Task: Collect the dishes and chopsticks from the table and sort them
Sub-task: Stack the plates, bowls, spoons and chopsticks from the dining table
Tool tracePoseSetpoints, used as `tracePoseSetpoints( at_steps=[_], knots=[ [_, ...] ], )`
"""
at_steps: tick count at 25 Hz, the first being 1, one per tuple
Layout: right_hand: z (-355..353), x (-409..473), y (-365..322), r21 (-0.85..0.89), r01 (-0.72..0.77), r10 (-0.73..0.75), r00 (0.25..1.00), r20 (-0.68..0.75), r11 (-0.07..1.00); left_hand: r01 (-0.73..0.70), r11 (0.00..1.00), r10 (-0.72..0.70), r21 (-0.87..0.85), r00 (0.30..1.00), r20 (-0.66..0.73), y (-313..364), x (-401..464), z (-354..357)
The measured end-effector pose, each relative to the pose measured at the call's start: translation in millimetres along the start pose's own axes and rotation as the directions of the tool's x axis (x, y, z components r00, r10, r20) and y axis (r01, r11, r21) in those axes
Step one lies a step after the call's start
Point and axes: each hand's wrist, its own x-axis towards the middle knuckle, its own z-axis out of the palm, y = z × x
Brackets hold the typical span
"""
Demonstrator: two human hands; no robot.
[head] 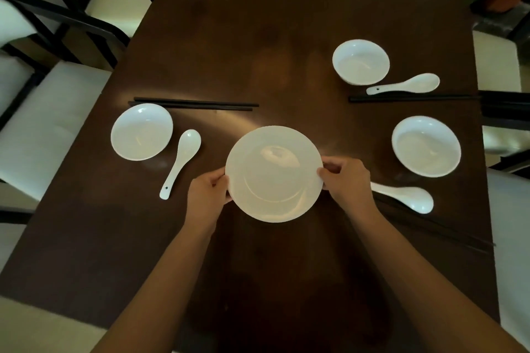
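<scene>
Hands meet on one white plate (pixel 272 173) at the near middle of the dark wooden table (pixel 258 23); the left hand (pixel 208 193) grips the plate's left rim, fingers curled at the edge, and the right hand (pixel 345 178) pinches the right rim, thumb on top and fingers bent under; whether the plate rests on the wood or is just lifted off it cannot be told.

To the left sits a shallow white bowl (pixel 142 131), and just beside it on its right lies a white spoon (pixel 180 163), scoop away from the person and handle pointing back toward them; a pair of black chopsticks (pixel 195 104) lies crosswise just beyond that bowl, its left end close to the rim.

On the far right stands a deeper white bowl (pixel 360 61) (the only one with plainly tall sides); a second spoon (pixel 404 84) lies just beside it, scoop to the right, and a second pair of chopsticks (pixel 413 98) runs crosswise right under that spoon, reaching to the table's right edge.

Nearer on the right is a third bowl (pixel 426 146); a third spoon (pixel 404 196) lies near it, its handle end hidden behind the right hand; a third pair of chopsticks (pixel 436 228) slants from near the right wrist toward the table's right edge.

Pale-cushioned chairs (pixel 48 123) with dark frames stand along the left side.
</scene>
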Motion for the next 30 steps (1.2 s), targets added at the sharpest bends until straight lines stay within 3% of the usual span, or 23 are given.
tracePoseSetpoints(
  at_steps=[3,6,10,18,23,25,27,30],
  knots=[
    [14,-37,10,0.075,-0.077,0.078,0.997,-0.013,0.994,0.175,0.981,-0.165,-0.089,0.981,0.106,-9,-15,-28],
    [27,-72,18,0.171,-0.208,0.208,0.978,0.020,0.963,0.247,0.966,-0.235,-0.078,0.963,0.133,-19,-33,-51],
    [38,-109,23,0.352,-0.361,0.343,0.932,0.115,0.864,0.275,0.961,-0.271,-0.005,0.950,0.157,-33,-50,-75],
    [41,-148,25,0.430,-0.418,0.378,0.908,0.178,0.800,0.267,0.963,-0.266,0.032,0.925,0.272,-52,-63,-100],
    [31,-146,15,0.351,-0.449,0.379,0.891,0.252,0.822,0.279,0.958,-0.286,0.072,0.891,0.352,-51,-55,-104],
    [22,-139,10,0.229,-0.467,0.420,0.879,0.227,0.854,0.266,0.953,-0.300,0.142,0.884,0.358,-46,-50,-106],
    [13,-124,-3,0.062,-0.460,0.450,0.884,0.129,0.886,0.235,0.953,-0.286,0.189,0.905,0.315,-36,-40,-113],
    [15,-102,-45,0.054,-0.318,0.315,0.947,0.059,0.946,0.125,0.983,-0.149,0.131,0.970,0.190,-8,-15,-133]
  ],
)
